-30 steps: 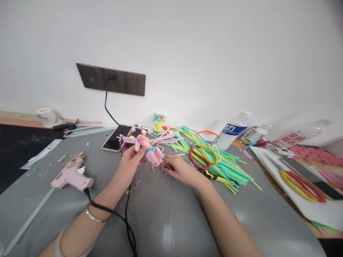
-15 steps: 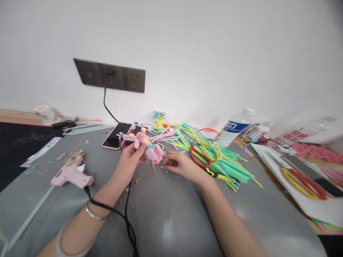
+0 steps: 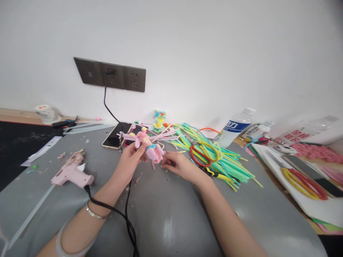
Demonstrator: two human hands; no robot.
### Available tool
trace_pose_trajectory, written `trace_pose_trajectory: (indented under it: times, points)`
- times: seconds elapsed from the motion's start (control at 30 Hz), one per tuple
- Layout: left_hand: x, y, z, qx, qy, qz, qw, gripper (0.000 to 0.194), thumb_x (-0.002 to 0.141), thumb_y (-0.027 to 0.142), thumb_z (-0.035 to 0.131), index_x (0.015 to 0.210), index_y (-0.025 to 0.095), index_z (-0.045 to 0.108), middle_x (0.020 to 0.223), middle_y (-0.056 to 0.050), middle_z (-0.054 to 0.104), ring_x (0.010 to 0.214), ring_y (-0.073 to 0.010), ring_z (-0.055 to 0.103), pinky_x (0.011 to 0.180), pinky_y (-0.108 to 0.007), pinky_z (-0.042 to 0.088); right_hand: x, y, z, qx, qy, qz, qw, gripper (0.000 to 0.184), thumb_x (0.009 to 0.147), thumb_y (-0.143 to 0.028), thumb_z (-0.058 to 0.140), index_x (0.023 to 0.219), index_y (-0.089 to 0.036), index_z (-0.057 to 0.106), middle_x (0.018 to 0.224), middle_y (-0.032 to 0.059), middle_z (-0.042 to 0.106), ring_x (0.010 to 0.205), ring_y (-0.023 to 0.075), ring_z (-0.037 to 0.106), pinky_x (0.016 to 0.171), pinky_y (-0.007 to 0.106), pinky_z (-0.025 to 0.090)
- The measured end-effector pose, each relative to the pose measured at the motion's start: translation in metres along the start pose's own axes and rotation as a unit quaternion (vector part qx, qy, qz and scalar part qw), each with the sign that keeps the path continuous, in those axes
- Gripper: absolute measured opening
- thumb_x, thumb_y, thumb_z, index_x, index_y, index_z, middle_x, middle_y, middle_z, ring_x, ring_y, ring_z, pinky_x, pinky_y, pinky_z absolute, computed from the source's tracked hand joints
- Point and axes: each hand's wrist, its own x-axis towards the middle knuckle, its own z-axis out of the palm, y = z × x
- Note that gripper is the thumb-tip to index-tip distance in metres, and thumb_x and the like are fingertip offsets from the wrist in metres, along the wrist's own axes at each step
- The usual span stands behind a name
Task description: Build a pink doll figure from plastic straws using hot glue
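Observation:
My left hand (image 3: 132, 155) pinches a pink pipe-cleaner figure (image 3: 154, 154) that has yellow pompoms and a bit of blue around its middle. Just right of the figure, my right hand (image 3: 179, 163) has its thumb and fingers drawn together low over the grey mat (image 3: 171, 217). Whatever those fingertips hold, if anything, is too small to make out. Behind the figure lie pale pink pipe cleaners (image 3: 171, 134), and a blue and yellow pipe-cleaner figure (image 3: 159, 120) stands against the wall.
At left lies a pink glue gun (image 3: 73, 173), its black cord (image 3: 115, 210) running under my left forearm. Phones (image 3: 114, 137) lie behind my left hand. Scissors (image 3: 205, 157) rest on green and yellow pipe cleaners (image 3: 235, 162); bottles (image 3: 235, 126) and more scissors (image 3: 304, 184) are at right.
My right hand has shifted slightly left, closer to the pink figure. My left hand and the figure are almost still.

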Motion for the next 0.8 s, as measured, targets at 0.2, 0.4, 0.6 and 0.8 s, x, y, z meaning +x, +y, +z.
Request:
trace_pose_trajectory:
  times: [0.2,0.4,0.6,0.8]
  points:
    - [0.000,0.000,0.000,0.002,0.000,0.000,1.000,0.048,0.060,0.052,0.084,0.085,0.013,0.072,0.075,-0.003,0.069,0.063,-0.0124,0.060,0.055,-0.021,0.048,0.002,-0.006,0.001,-0.021,-0.012,0.001,1.000,0.013,0.089,-0.008,0.057,0.081,-0.018,0.058,0.076,-0.0006,0.053,0.068,0.0140,0.049,0.067,0.025,0.037]
    - [-0.001,0.001,0.000,0.006,0.003,-0.004,1.000,0.047,0.062,0.051,0.084,0.087,0.013,0.072,0.075,-0.003,0.069,0.064,-0.0126,0.060,0.055,-0.022,0.048,0.000,-0.008,-0.002,0.001,0.002,0.011,1.000,0.012,0.092,-0.011,0.051,0.084,-0.018,0.057,0.081,0.0016,0.055,0.071,0.0154,0.049,0.069,0.027,0.039]
    - [0.001,-0.003,-0.003,0.034,0.008,-0.014,0.999,0.048,0.063,0.053,0.083,0.088,0.013,0.071,0.076,-0.004,0.071,0.063,-0.0127,0.062,0.056,-0.021,0.049,-0.006,-0.013,-0.014,0.077,0.116,0.009,0.990,0.011,0.097,-0.018,0.046,0.091,-0.019,0.055,0.080,0.0013,0.051,0.071,0.0154,0.047,0.065,0.027,0.038]
    - [0.001,-0.001,-0.003,0.083,-0.004,-0.017,0.996,0.051,0.065,0.057,0.080,0.089,0.014,0.070,0.081,-0.006,0.074,0.065,-0.0167,0.067,0.054,-0.023,0.049,-0.006,-0.025,-0.010,0.062,0.183,-0.045,0.980,0.012,0.099,-0.020,0.047,0.089,-0.021,0.054,0.077,0.0007,0.049,0.068,0.0155,0.045,0.064,0.028,0.037]
